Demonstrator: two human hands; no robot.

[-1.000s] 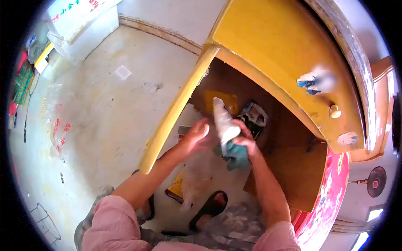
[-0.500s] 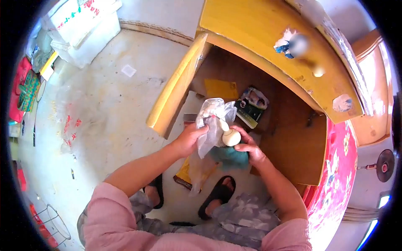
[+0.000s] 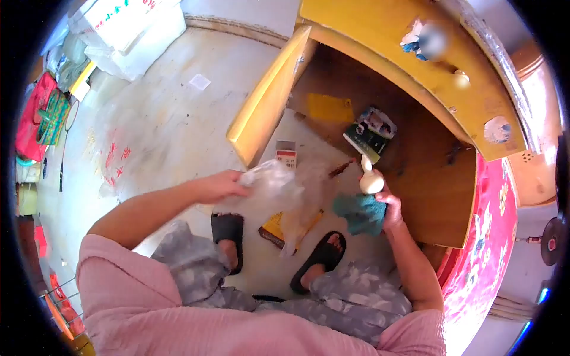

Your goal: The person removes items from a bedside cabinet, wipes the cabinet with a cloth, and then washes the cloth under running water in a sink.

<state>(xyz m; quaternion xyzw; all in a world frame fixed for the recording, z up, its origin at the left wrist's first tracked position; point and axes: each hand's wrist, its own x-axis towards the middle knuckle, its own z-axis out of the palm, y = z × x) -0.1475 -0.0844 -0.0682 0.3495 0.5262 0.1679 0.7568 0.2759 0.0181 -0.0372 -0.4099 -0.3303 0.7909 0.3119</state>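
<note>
My left hand [image 3: 221,185] is closed on a crumpled clear plastic bag [image 3: 273,183], held out over the floor to the left of the cabinet opening. In my right hand [image 3: 392,210] are a cream-coloured object [image 3: 371,181] with a round body and a narrow neck, and a teal cloth [image 3: 361,215] hanging under it. The neck points up, toward the cabinet. My right fingers are partly hidden behind the object and the cloth.
A yellow cabinet [image 3: 368,32] stands ahead with its door [image 3: 270,98] swung out. Inside lie a yellow packet [image 3: 330,108] and a green-and-white booklet or box [image 3: 371,133]. A small red-and-white box [image 3: 286,158] and a yellow-brown packet [image 3: 274,230] are on the floor.
My hands have moved apart. The plastic bag has gone left with my left hand, away from the cream object, which has moved right with the teal cloth in my right hand.
</note>
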